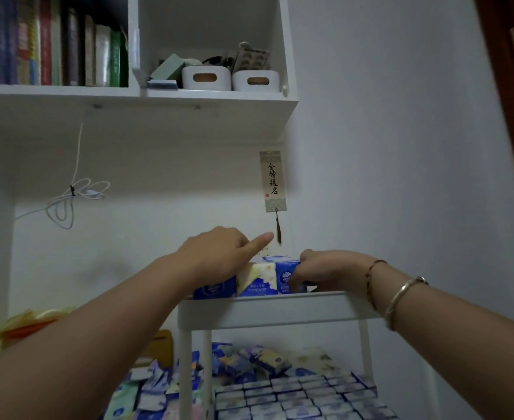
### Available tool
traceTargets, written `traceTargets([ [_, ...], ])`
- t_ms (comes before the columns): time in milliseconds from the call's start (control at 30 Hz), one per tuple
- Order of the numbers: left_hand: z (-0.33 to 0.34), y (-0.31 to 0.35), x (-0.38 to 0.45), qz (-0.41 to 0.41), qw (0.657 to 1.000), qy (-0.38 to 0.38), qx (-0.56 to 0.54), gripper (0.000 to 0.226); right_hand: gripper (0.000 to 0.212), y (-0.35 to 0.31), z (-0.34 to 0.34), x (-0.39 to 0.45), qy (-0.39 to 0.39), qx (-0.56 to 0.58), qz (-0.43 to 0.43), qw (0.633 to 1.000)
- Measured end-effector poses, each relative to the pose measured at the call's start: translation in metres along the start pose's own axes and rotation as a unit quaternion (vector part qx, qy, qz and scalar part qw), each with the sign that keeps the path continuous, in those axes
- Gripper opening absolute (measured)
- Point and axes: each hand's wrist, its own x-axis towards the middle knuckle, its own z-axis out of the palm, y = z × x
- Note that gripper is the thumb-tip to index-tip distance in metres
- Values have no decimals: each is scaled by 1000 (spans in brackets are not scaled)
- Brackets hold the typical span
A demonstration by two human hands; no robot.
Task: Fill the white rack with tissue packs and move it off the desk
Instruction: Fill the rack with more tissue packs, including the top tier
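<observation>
The white rack stands on the desk in the lower middle of the head view. Several blue and white tissue packs stand upright in its top tray. My left hand rests on the packs at the left, with the index finger pointing out towards the wall. My right hand grips the blue pack at the right end of the row, fingers curled over its top. A lower tray holds rows of small tissue packs laid flat.
Loose tissue packs lie heaped on the desk left of the rack. A white wall shelf with books and two white bins hangs overhead. A coiled white cable and a hanging bookmark are on the back wall.
</observation>
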Motion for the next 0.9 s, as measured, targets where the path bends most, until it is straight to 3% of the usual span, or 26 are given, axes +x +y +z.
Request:
traceTargets([
  [200,2,-16,-24,51,998,-35,29,80,16,-2,0,-3,-84,-35,22,996],
  [367,4,-18,-22,63,997,-41,18,84,27,-2,1,-5,-100,-51,19,994],
  [433,3,-17,-22,65,997,-37,17,84,28,-2,1,-8,-67,-92,14,993],
  [533,1,-21,-26,50,998,-6,23,88,40,-1,2,-18,77,-174,-11,982],
  [633,-2,-29,-36,35,999,39,-6,85,45,1,10,-39,192,-150,-117,963],
  [733,-2,-36,-55,32,988,106,-112,74,36,5,25,-69,283,-166,-236,915],
  [800,1,-42,-70,30,974,163,-154,66,28,9,37,-88,305,-176,-312,882],
  [900,12,-59,-88,14,954,231,-191,53,24,15,55,-114,277,-182,-388,860],
])
